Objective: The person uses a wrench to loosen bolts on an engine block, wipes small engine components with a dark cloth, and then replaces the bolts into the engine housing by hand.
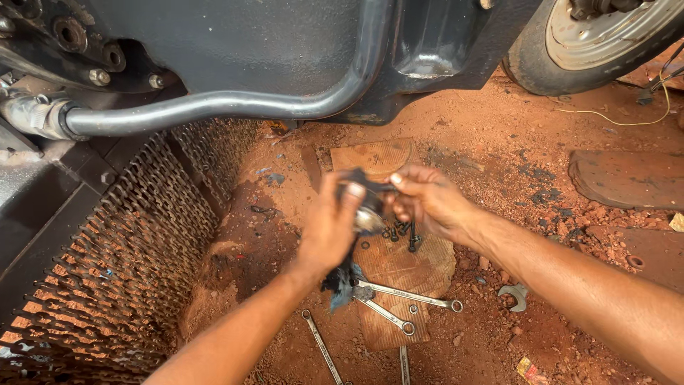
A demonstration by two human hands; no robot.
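Holding a small round metal part above the wooden board, near loose bolts. Left hand wrapping it in a dark rag, grip pressed together, apparently for wiping. Right hand pinching the rag's upper end, steadying it. Keeping 3 wrenches within reach on the board.

viewpoint: one head-worn camera, looking steeply down past both forearms
facing: toward the red dirt ground beneath a vehicle's dark underbody
nearness: close, at arm's reach
frame edges: metal mesh grating lower left, wheel top right
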